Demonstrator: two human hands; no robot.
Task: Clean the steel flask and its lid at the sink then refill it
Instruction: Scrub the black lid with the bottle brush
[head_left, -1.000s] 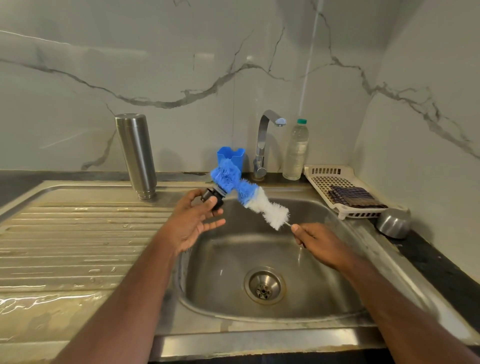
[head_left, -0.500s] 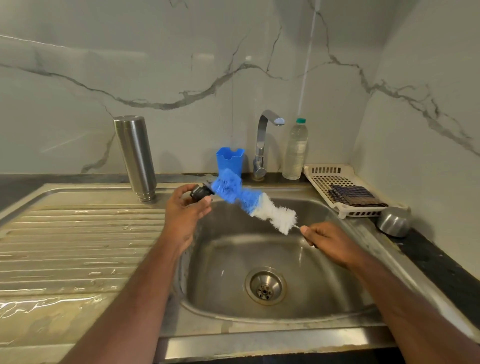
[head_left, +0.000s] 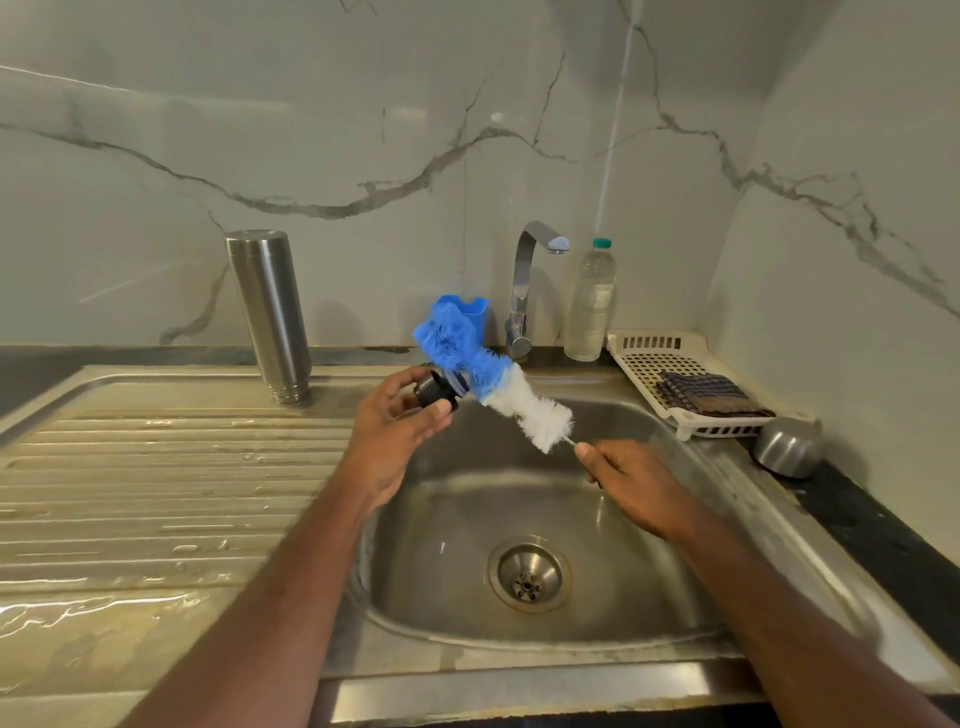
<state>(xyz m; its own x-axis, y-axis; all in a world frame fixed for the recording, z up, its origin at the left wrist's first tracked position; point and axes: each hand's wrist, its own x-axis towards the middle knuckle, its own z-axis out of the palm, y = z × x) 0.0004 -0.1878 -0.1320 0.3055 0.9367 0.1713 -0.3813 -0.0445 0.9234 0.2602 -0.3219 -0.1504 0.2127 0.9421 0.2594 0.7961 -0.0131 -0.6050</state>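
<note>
the left hand (head_left: 395, 415) is gripping the black lid (head_left: 435, 391) over the sink (head_left: 649, 644), now raised slightly, while the right hand (head_left: 631, 480), clenching the bottle brush (head_left: 488, 379), is scrubbing it; the steel flask (head_left: 270, 314) is waiting inverted on the drainboard.

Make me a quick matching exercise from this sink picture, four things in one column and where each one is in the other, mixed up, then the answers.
Things:
1. steel flask
2. lid
3. bottle brush
4. folded cloth

Places:
A. in the white tray
B. held by the right hand
C. upside down on the drainboard
D. gripped in the left hand

Pairs: 1-C, 2-D, 3-B, 4-A
</note>
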